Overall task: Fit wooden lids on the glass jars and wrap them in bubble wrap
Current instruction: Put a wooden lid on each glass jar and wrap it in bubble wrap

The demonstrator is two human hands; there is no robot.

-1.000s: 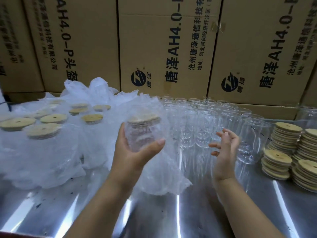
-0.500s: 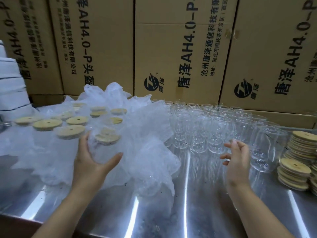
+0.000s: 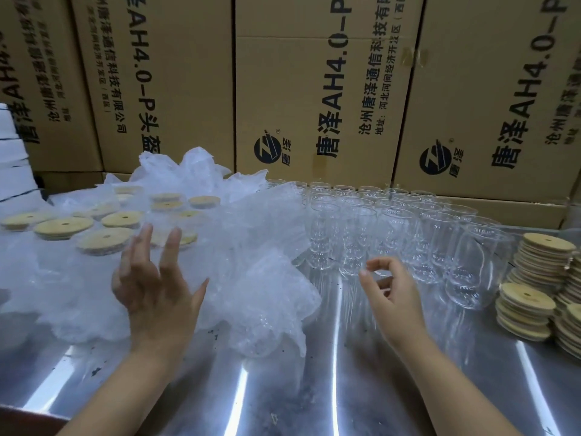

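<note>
Toward the counter's [image 3: 345, 372] far right, bare glass jars [image 3: 390, 228] crowd together; my left grip [image 3: 157, 294] is splayed empty, my right grip [image 3: 393, 297] loosely curled on nothing, so a hasty reach could topple several.

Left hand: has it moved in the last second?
Yes. The left hand has gone left, away from the row of bare glass jars and up to the wrapped, lidded jars, and now holds nothing.

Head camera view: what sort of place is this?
Probably a packing workshop or warehouse: printed brown cardboard cartons stacked behind a shiny steel table, rows of empty clear glass jars, stacks of round wooden lids.
</note>
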